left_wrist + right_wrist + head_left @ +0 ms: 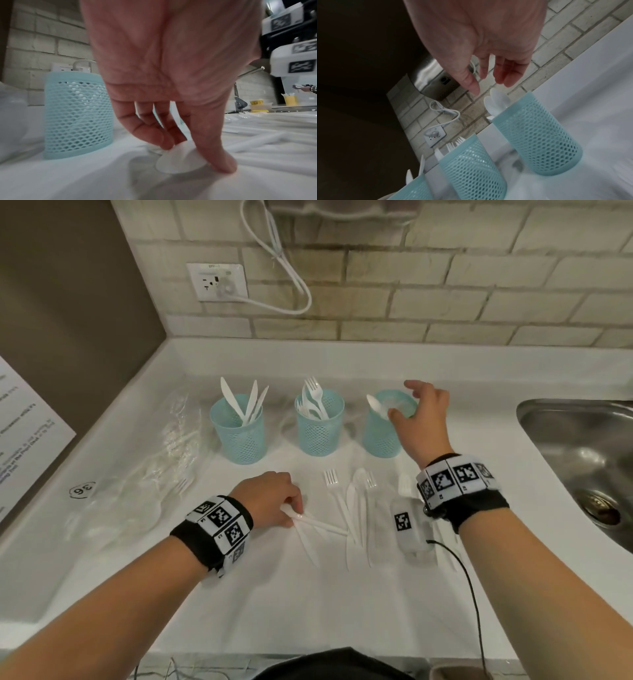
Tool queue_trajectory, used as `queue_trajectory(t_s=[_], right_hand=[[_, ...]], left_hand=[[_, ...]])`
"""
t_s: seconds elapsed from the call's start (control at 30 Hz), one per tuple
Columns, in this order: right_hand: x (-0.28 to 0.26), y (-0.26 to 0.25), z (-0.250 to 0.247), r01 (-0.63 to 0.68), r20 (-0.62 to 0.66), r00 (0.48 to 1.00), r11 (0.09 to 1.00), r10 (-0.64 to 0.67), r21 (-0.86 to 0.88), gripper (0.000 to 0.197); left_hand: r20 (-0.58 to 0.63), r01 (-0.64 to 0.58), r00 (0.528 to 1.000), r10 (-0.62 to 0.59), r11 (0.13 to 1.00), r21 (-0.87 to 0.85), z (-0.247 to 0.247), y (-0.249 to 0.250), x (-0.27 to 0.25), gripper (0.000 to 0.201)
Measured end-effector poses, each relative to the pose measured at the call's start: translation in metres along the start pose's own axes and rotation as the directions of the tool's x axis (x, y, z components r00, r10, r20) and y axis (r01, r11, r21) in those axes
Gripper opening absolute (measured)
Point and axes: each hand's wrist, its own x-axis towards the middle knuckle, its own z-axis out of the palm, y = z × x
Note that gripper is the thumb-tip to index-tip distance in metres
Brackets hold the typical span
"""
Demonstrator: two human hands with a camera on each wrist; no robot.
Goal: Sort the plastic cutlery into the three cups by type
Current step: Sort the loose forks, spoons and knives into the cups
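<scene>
Three light-blue mesh cups stand in a row: the left cup (239,429) holds knives, the middle cup (320,422) forks, the right cup (383,433) spoons (496,102). My right hand (404,400) hovers just above the right cup (539,135), fingers spread and holding nothing. Near the front, my left hand (294,513) pinches a white spoon (322,526) that lies on the counter; thumb and fingers grip its bowl (178,163) beside the left cup (77,115). Loose forks, knives and spoons (356,508) lie between my hands.
A steel sink (582,460) is sunk into the counter at the right. Crumpled clear plastic (137,474) lies at the left. A white tagged device (407,525) with a black cable sits under my right wrist. A socket (219,282) is on the brick wall.
</scene>
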Motion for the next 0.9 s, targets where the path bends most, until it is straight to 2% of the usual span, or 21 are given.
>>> queue_trajectory(t_s=[0.1,0.2,0.27,0.37,0.43,0.5,0.53,0.6,0.63,0.7,0.8,0.9], right_hand=[[-0.027,0.001,-0.007,0.032,0.084,0.996,0.995,-0.024,-0.090,0.025],[-0.051,0.013,-0.010,-0.026,0.218,0.973,0.981,0.069,-0.195,0.014],[-0.063,0.023,-0.008,-0.072,0.298,0.942,0.958,0.158,-0.278,0.017],[-0.078,0.034,0.000,-0.064,0.423,0.867,0.900,0.263,-0.430,0.033],[-0.085,0.037,0.006,-0.054,0.468,0.832,0.883,0.298,-0.465,0.042],[-0.089,0.036,0.012,-0.053,0.493,0.812,0.881,0.312,-0.470,0.045],[-0.090,0.035,0.015,-0.052,0.501,0.806,0.881,0.315,-0.470,0.045],[-0.092,0.031,0.020,-0.050,0.515,0.795,0.881,0.321,-0.471,0.044],[-0.092,0.028,0.023,-0.047,0.522,0.790,0.881,0.322,-0.471,0.044],[-0.094,0.024,0.028,-0.034,0.542,0.780,0.886,0.314,-0.463,0.044],[-0.099,0.016,0.038,-0.013,0.599,0.747,0.907,0.289,-0.422,0.043],[-0.106,0.009,0.049,-0.011,0.648,0.718,0.935,0.254,-0.355,0.043]], left_hand=[[-0.024,-0.022,0.999,0.023,0.999,0.036,-0.001,-0.001,-0.001,0.021],[-0.089,-0.081,0.992,0.092,0.989,0.121,-0.005,-0.001,0.002,0.020],[-0.128,-0.135,0.979,0.157,0.977,0.165,-0.006,-0.002,0.006,0.020],[-0.177,-0.160,0.966,0.188,0.974,0.163,-0.003,0.000,0.008,0.022],[-0.247,-0.062,0.966,0.082,0.994,0.090,0.001,0.004,0.004,0.026],[-0.265,0.127,0.954,-0.140,0.990,-0.063,0.002,0.008,-0.005,0.025],[-0.214,0.230,0.944,-0.249,0.967,-0.111,0.003,0.011,-0.009,0.032],[-0.080,0.369,0.921,-0.380,0.921,-0.125,0.009,0.014,-0.015,0.058],[-0.041,0.403,0.910,-0.412,0.905,-0.138,0.012,0.016,-0.016,0.067],[-0.008,0.446,0.889,-0.457,0.871,-0.207,0.016,0.020,-0.015,0.073],[0.029,0.459,0.873,-0.487,0.800,-0.387,0.016,0.028,-0.012,0.060],[0.042,0.411,0.894,-0.447,0.777,-0.477,0.012,0.028,-0.009,0.052]])
